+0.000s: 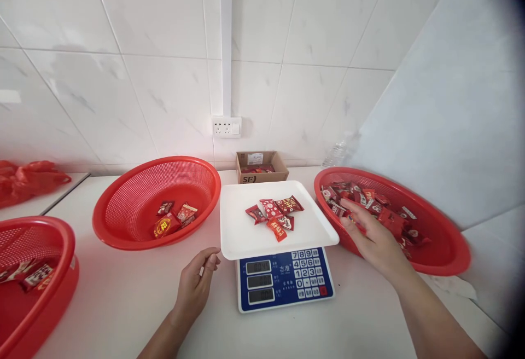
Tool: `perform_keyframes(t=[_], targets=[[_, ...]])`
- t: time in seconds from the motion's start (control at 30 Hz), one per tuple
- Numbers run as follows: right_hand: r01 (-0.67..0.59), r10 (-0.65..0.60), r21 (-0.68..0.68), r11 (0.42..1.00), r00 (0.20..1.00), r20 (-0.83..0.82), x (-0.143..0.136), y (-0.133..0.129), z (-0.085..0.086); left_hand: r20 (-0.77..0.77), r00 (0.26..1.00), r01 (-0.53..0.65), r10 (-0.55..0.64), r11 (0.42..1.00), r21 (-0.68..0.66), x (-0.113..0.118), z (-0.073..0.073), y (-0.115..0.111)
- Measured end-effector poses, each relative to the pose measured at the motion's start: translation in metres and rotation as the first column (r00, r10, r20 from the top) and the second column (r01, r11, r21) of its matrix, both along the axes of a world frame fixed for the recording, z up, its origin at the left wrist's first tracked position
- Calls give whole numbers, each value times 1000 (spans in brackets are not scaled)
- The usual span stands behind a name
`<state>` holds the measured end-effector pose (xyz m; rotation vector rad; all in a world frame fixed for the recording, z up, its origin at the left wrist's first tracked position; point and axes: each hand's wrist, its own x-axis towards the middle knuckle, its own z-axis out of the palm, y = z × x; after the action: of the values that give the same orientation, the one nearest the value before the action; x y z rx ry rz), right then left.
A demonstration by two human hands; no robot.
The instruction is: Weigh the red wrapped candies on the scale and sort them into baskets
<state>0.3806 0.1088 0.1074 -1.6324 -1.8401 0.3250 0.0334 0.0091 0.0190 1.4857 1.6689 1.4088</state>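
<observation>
Several red candy packets lie in a loose pile on the white tray of a blue-fronted scale. Over the near left rim of the right red basket, my right hand holds a small colourful packet, mostly hidden by the fingers. That basket contains many red packets. Just left of the tray's front corner is my left hand, its fingers curled and thumb near the index finger; whether anything is inside cannot be seen.
Another red basket with a few packets stands left of the scale. A further basket is at the lower left. Behind the tray sits a small cardboard box. Red plastic bags lie far left, and a clear bottle is by the wall.
</observation>
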Motion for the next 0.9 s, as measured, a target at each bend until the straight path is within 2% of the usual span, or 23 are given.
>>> perform_keyframes(t=[0.13, 0.27, 0.53, 0.9], targets=[[152, -150, -36, 988, 988, 41, 20, -6, -6, -3, 1000, -4, 4, 1000, 3, 0, 1, 1], [235, -222, -114, 965, 968, 115, 36, -6, -15, -3, 1000, 3, -3, 1000, -5, 0, 1, 0], [257, -225, -121, 959, 947, 231, 43, -6, -33, -10, 1000, 0, 0, 1000, -14, 1, 3, 0], [296, -214, -161, 941, 894, 393, 35, -8, -32, -6, 1000, -4, 4, 1000, -8, 0, 3, -1]])
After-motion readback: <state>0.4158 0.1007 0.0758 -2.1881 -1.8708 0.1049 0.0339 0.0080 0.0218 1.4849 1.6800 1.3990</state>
